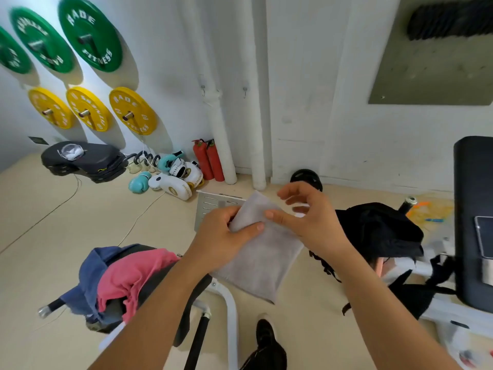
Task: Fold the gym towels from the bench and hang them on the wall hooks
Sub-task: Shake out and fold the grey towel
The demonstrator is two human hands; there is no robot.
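Observation:
A folded grey towel point(262, 259) hangs in the air in front of me, a flat oblong slanting down to the right. My left hand point(222, 236) grips its upper left edge, thumb laid across the cloth. My right hand point(310, 222) touches the towel's upper right part with its thumb, the other fingers spread above it. On the black bench point(157, 284) at lower left lie a crumpled pink towel point(128, 276) and a blue towel point(88, 279). Two small wall hooks point(203, 89) point(245, 90) sit bare on the white wall ahead.
Green and yellow weight plates point(89, 33) hang on the left wall. Boxing gloves point(173, 180) and two red extinguishers point(208, 160) stand by the white pipes point(226, 145). A black bag point(378, 231) lies at right beside a black padded machine point(472, 222). My shoe point(265, 332) is on the beige floor.

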